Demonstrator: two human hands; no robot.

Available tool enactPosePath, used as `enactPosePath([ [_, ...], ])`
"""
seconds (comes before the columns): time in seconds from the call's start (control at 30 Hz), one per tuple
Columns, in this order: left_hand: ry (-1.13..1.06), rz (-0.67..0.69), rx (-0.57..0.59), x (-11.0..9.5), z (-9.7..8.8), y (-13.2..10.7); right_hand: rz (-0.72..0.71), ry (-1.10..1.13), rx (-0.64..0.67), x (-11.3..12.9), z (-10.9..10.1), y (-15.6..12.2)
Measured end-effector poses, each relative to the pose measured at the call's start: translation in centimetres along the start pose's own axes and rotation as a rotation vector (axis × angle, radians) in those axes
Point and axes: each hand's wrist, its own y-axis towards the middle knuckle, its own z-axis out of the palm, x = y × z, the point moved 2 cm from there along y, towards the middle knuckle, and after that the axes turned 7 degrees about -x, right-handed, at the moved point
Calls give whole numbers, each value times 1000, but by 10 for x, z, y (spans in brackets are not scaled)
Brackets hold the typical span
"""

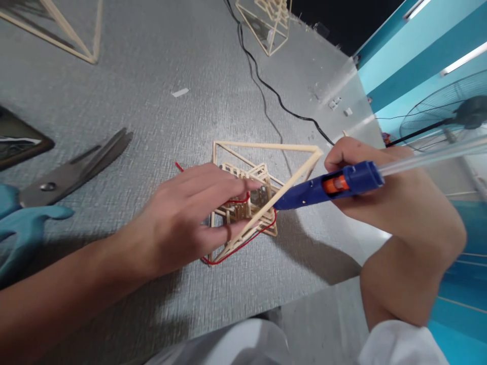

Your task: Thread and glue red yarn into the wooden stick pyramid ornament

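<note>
A small model of thin wooden sticks point(266, 146) stands on the table in front of me, with a red wire point(243, 247) running along its lower edge. My left hand point(190, 213) grips it from the left, thumb on the near side and fingers over the inner lattice; the fingertips are partly hidden. In my right hand point(395, 197) is a blue hot glue gun point(304, 196), a clear glue stick point(429, 157) sticking out of its back. The gun's front end is at the slanted stick on the model's right side; its nozzle is hidden behind that stick.
Scissors with light blue handles point(49, 186) lie open at the left, near a dark flat object point(23, 142). Other stick frames stand at the top left point(93, 53) and top middle point(269, 48). A black cable point(274, 94) crosses the table; a fan point(456, 111) stands beyond.
</note>
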Motion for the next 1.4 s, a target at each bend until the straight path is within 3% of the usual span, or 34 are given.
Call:
enactPosePath([
  [0.17, -26, -6, 5, 1, 0, -1, 122, -11, 103, 5, -6, 4],
  [0.43, -16, 28, -13, 2, 1, -2, 183, -10, 119, 6, -8, 6],
  [1.2, -46, 17, -6, 2, 0, 0, 110, 13, 126, 10, -11, 6],
  [1.4, -35, 23, -3, 1, 1, 0, 167, -37, 117, 9, -10, 5],
])
